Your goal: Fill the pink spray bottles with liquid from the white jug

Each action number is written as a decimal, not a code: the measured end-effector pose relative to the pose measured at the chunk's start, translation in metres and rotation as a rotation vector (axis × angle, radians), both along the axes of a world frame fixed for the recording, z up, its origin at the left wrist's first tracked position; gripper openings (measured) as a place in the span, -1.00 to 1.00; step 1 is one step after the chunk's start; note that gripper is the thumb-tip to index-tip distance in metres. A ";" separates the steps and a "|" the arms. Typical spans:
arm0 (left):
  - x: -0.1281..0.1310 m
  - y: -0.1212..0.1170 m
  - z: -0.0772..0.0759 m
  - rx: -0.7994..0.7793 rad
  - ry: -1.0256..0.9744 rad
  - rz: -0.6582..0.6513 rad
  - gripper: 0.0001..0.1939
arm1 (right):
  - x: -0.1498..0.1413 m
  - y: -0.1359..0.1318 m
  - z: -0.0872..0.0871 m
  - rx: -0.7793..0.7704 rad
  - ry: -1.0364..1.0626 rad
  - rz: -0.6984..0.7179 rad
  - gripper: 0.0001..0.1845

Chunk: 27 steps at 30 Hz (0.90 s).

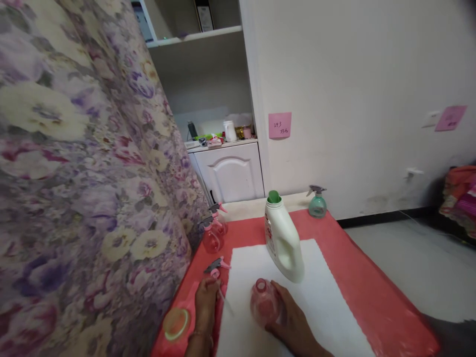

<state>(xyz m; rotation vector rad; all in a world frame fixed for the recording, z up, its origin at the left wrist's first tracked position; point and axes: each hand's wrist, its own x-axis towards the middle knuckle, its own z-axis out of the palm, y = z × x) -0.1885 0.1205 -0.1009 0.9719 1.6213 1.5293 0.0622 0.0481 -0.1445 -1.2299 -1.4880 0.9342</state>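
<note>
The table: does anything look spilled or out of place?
No spill shows. The pink bottle in the right hand looks incomplete: it has no top, while the left hand holds a separate spray head.

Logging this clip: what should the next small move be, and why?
Probably lower the pink-and-grey plastic spray head onto the glossy red table cover: the left hand holds it, the right hand holds the round translucent pink bottle, neck open, and a free hand could reach the tall white plastic jug beyond. The bottle's fill is unclear.

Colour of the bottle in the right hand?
Translucent pink; the bottle shows in the head view, the only one.
</note>
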 end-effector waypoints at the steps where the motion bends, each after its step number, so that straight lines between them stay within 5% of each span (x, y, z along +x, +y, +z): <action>1: 0.002 -0.003 0.000 0.009 -0.059 0.012 -0.73 | 0.000 0.000 0.001 -0.006 -0.002 0.001 -0.08; 11: 0.029 -0.041 0.029 -0.007 -0.380 0.022 -0.77 | -0.003 0.003 -0.010 0.040 -0.050 -0.020 -0.12; 20: 0.043 -0.062 0.104 0.179 -0.268 -0.113 -0.56 | -0.003 0.006 -0.022 0.133 -0.064 0.000 -0.12; 27: 0.086 -0.076 0.158 0.376 -0.121 -0.166 -0.69 | -0.005 0.008 -0.027 0.182 -0.039 -0.012 -0.13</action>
